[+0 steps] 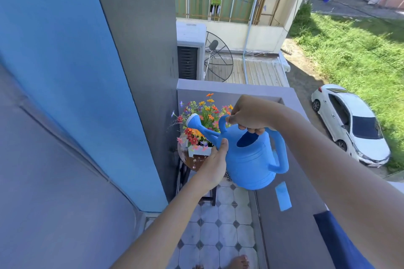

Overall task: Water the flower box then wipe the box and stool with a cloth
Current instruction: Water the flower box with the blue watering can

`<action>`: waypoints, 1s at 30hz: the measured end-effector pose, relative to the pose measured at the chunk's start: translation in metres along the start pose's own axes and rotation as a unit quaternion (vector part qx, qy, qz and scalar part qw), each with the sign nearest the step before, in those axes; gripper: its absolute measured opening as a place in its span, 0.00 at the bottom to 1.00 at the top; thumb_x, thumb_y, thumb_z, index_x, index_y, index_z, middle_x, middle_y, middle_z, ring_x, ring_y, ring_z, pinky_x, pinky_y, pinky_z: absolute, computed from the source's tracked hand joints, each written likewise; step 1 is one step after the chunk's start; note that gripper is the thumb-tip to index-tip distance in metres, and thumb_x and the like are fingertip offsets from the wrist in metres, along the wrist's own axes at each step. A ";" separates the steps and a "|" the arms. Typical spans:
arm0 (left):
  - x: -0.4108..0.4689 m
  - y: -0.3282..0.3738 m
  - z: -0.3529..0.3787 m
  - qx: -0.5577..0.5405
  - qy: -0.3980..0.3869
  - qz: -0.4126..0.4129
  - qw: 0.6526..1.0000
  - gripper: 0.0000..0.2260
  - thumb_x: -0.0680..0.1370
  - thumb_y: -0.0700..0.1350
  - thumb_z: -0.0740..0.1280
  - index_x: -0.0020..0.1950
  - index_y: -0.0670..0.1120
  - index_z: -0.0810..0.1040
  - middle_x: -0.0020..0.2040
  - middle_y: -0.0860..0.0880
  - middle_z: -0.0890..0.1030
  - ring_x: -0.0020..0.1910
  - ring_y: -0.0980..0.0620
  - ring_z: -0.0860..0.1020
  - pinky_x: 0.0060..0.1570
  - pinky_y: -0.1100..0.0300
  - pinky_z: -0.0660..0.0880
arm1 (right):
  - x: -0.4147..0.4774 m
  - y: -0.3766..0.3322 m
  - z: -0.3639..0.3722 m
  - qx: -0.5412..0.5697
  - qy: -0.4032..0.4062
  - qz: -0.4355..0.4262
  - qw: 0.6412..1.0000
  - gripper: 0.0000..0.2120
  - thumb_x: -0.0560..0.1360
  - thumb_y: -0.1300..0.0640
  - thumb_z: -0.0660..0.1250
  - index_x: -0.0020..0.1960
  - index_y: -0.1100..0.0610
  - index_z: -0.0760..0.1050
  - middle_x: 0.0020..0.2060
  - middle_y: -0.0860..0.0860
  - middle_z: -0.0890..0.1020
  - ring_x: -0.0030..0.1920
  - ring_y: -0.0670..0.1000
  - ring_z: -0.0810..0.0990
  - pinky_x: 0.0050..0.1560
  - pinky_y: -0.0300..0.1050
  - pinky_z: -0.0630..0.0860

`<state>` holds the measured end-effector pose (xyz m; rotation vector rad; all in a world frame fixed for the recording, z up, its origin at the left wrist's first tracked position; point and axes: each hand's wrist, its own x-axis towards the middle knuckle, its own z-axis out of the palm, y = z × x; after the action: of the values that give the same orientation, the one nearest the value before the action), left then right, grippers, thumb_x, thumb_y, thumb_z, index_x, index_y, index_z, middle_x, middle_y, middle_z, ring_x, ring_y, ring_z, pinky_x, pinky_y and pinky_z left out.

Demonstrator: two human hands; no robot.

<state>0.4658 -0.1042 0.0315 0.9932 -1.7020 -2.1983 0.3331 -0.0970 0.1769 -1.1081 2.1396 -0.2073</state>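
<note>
Open tiled floor (218, 236) before the stool (192, 162), wall (148, 72) tight left, parapet (293, 225) right and behind, watering can (251, 159) overhead.

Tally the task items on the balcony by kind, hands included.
Watering can: 1
Flower box: 1
Stool: 1
Cloth: 1
Hands: 2 (left hand, right hand)
Total: 6
</note>
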 end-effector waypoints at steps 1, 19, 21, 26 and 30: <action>0.001 0.000 0.000 0.002 -0.002 0.005 1.000 0.32 0.75 0.71 0.47 0.78 0.61 0.55 0.75 0.60 0.64 0.72 0.57 0.62 0.73 0.42 0.61 | 0.001 0.000 0.000 0.002 0.001 0.000 1.000 0.17 0.82 0.57 0.64 0.58 0.73 0.77 0.36 0.59 0.69 0.26 0.53 0.62 0.26 0.42 0.61; 0.047 0.019 0.057 0.022 -0.102 0.006 0.994 0.33 0.73 0.74 0.48 0.75 0.62 0.61 0.72 0.59 0.69 0.71 0.54 0.67 0.65 0.49 0.69 | -0.001 0.063 -0.044 0.002 0.057 0.069 0.996 0.19 0.81 0.55 0.64 0.59 0.72 0.79 0.34 0.60 0.74 0.30 0.56 0.69 0.24 0.41 0.65; 0.054 0.023 0.061 0.013 -0.111 0.000 0.994 0.29 0.76 0.71 0.47 0.74 0.62 0.61 0.72 0.58 0.70 0.70 0.52 0.69 0.63 0.47 0.71 | 0.001 0.068 -0.050 -0.003 0.067 0.073 0.995 0.18 0.81 0.55 0.64 0.58 0.71 0.80 0.34 0.60 0.75 0.29 0.56 0.69 0.23 0.40 0.65; 0.072 0.036 0.065 0.000 -0.110 0.004 0.994 0.27 0.78 0.68 0.47 0.75 0.60 0.61 0.72 0.58 0.69 0.72 0.50 0.68 0.63 0.46 0.70 | 0.013 0.073 -0.065 -0.010 0.082 0.082 0.993 0.18 0.81 0.54 0.64 0.56 0.69 0.81 0.35 0.61 0.78 0.30 0.57 0.73 0.26 0.42 0.69; 0.090 0.046 0.064 0.005 -0.094 -0.002 0.996 0.28 0.78 0.68 0.47 0.76 0.60 0.60 0.72 0.58 0.69 0.70 0.52 0.68 0.63 0.46 0.69 | 0.027 0.068 -0.077 0.006 0.080 0.084 0.993 0.18 0.82 0.55 0.64 0.59 0.71 0.78 0.35 0.60 0.76 0.30 0.57 0.70 0.27 0.43 0.67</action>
<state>0.3473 -0.1158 0.0456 0.8151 -1.7915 -2.3536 0.2278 -0.0886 0.1895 -0.9257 2.3573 -0.2357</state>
